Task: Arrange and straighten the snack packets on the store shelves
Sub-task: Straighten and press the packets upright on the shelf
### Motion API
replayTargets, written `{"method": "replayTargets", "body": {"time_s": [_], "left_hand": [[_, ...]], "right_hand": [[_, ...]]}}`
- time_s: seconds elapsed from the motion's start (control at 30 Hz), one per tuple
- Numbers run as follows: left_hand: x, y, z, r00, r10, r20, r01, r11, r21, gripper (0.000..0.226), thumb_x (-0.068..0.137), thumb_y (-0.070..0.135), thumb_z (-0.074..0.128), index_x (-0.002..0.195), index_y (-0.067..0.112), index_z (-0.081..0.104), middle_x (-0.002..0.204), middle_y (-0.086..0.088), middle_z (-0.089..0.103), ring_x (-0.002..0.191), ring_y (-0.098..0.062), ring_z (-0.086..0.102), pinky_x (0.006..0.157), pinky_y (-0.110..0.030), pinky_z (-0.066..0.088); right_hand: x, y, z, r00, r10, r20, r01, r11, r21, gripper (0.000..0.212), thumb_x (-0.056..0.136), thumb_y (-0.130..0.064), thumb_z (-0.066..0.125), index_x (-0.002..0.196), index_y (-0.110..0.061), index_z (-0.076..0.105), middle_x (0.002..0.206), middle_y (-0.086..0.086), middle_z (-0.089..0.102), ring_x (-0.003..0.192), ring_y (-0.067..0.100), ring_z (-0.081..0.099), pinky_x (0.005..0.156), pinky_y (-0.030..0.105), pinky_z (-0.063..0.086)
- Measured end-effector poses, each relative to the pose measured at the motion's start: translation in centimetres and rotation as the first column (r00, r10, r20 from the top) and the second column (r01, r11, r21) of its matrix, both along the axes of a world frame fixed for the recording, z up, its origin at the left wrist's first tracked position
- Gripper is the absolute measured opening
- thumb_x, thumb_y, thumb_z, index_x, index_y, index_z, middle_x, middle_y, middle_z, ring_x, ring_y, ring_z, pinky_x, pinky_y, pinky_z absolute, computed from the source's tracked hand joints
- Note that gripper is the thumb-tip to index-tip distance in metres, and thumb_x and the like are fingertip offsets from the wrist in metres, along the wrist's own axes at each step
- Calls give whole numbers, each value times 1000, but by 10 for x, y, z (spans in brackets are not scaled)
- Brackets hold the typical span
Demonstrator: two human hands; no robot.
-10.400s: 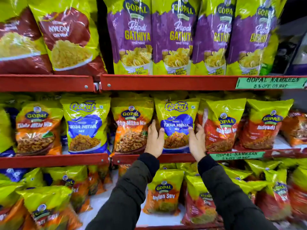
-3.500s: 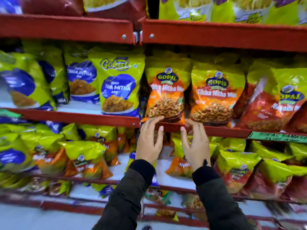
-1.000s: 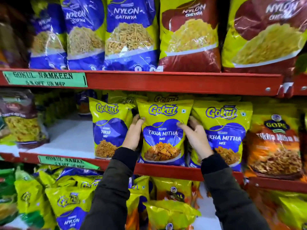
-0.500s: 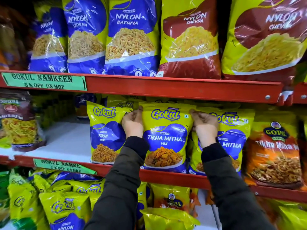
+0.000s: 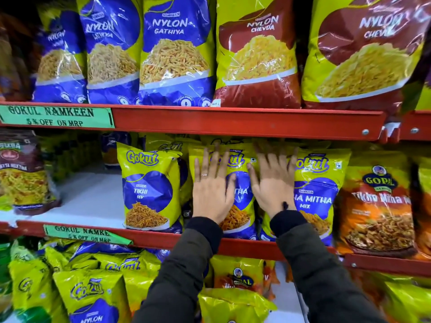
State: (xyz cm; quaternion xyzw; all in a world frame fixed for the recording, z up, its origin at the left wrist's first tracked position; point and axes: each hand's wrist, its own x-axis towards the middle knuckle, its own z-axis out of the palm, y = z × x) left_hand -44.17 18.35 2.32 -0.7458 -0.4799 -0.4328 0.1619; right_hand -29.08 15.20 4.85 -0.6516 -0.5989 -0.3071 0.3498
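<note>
A: How far along does the shelving look?

B: Partway, I'd judge. On the middle shelf [image 5: 233, 244] the Gokul packets stand upright in a row: the Tikhi Sev packet [image 5: 149, 190], the centre Tikha Mitha packet [image 5: 240, 190], and another Tikha Mitha Mix packet [image 5: 319, 194] just beside it. To the left of them is bare shelf, with a maroon packet [image 5: 21, 173] standing well apart.

A: And what is left?

B: The lower shelf packets [image 5: 93, 290] lie tumbled and leaning on one another, so that level looks undone.

A: What are the hands doing?

B: Both are flat against the face of the centre packet. The left hand [image 5: 213, 192] has its fingers spread and pointing up; the right hand [image 5: 272, 185] is spread too, somewhat blurred, its fingers overlapping the edge of the neighbouring packet. Neither pinches anything; they appear to be pressing the packet back, sleeves reaching up from below.
</note>
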Motion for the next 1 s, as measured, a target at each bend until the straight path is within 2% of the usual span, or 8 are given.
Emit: {"method": "replayTargets", "body": {"time_s": [0.1, 0.2, 0.3, 0.47, 0.6, 0.73, 0.87, 1.0], "left_hand": [[-3, 12, 3, 994, 21, -107, -28, 998, -56, 62, 100, 49, 29, 157, 24, 23, 167, -2, 20, 157, -26, 12, 127, -49, 8], [-2, 8, 6, 991, 62, -116, -62, 998, 0, 59, 99, 46, 32, 153, 21, 33, 164, -5, 30, 156, -29, 16, 126, -50, 9], [16, -5, 13, 995, 69, -77, -65, 996, 56, 57, 99, 41, 35, 151, 19, 36, 161, -7, 34, 155, -30, 18, 126, -48, 7], [75, -35, 19, 998, -46, -49, 51, 995, 91, 54, 100, 39, 35, 150, 19, 39, 155, -7, 43, 153, -29, 25, 126, -49, 10], [135, -56, 16, 995, -95, -11, 95, 993, 68, 54, 100, 39, 35, 150, 22, 38, 155, -7, 44, 153, -28, 24, 126, -49, 12], [210, -83, 20, 983, -180, 39, 177, 982, 65, 51, 99, 36, 40, 148, 21, 41, 153, -6, 45, 151, -29, 28, 124, -51, 20], [281, -107, 23, 941, -323, 99, 316, 945, 80, 47, 100, 32, 41, 145, 16, 46, 150, -4, 48, 146, -26, 36, 122, -42, 26], [349, -126, 22, 866, -409, 286, 437, 899, -39, 43, 102, 31, 41, 142, 18, 48, 133, -4, 62, 123, -23, 57, 104, -31, 41]], "right_hand": [[-4, 9, 0, 1000, -1, 12, 3, 989, -146, 52, 104, -45, 33, 145, -20, 53, 139, 8, 62, 134, 40, 52, 126, 64, 9], [4, 5, -2, 1000, 0, 31, 1, 999, -33, 51, 105, -45, 34, 147, -22, 50, 147, 3, 57, 144, 36, 45, 128, 60, 2], [22, -10, -2, 1000, -17, -12, 18, 995, 99, 46, 105, -46, 32, 139, -23, 54, 138, 0, 61, 143, 32, 44, 128, 58, -4], [84, -37, -6, 999, -16, -51, 25, 985, 170, 44, 105, -44, 32, 138, -24, 56, 137, 1, 62, 144, 31, 45, 127, 62, 0], [146, -61, -8, 998, -10, -56, 20, 984, 179, 44, 105, -42, 37, 141, -24, 54, 143, 5, 59, 150, 31, 39, 128, 55, -6], [218, -88, -7, 997, -24, -70, 34, 988, 150, 43, 104, -44, 37, 136, -23, 57, 145, 6, 59, 150, 31, 39, 129, 54, 2], [289, -112, -10, 986, -76, -150, 92, 991, 101, 41, 104, -44, 39, 129, -19, 62, 143, 7, 60, 147, 30, 43, 127, 52, 16], [357, -129, -11, 931, -144, -337, 158, 987, 13, 58, 101, -48, 36, 126, -2, 61, 146, 22, 54, 142, 39, 44, 121, 54, 29]]}}
